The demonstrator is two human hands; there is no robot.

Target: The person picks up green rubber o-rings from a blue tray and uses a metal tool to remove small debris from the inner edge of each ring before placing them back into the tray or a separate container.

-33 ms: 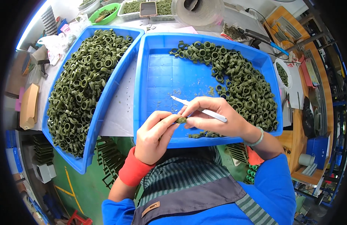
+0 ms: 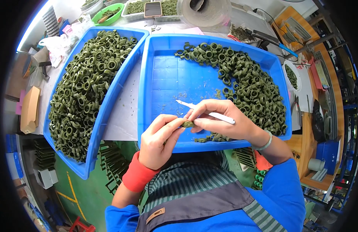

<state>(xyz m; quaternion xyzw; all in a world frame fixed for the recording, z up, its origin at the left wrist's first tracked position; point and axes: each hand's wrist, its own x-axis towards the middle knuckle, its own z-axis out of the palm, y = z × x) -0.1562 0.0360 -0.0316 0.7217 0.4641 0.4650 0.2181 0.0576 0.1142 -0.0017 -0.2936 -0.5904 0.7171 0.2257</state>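
Note:
My left hand [image 2: 160, 138], with a red wristband, pinches a small olive-green ring-shaped part [image 2: 188, 124] over the near edge of the right-hand blue tray [image 2: 159, 42]. My right hand [image 2: 224, 120] touches the same part with its fingertips. Across that hand lies a slim white pen-shaped trimming knife [image 2: 222, 117], its tip pointing up and left, away from the part. A curved heap of similar green rings [image 2: 260, 92] fills the right side of this tray. Small green scraps [image 2: 182, 96] lie on its floor.
On the left, a second blue tray [image 2: 109, 104] is piled with green rings [image 2: 84, 89]. Behind stand a bright green basin [image 2: 116, 13], a phone [image 2: 152, 9] resting on containers, and a large round pan [image 2: 204, 19]. A white bowl [image 2: 298, 84] sits to the right.
Hardly anything differs. My right hand and the knife have shifted very slightly; the left hand keeps its place.

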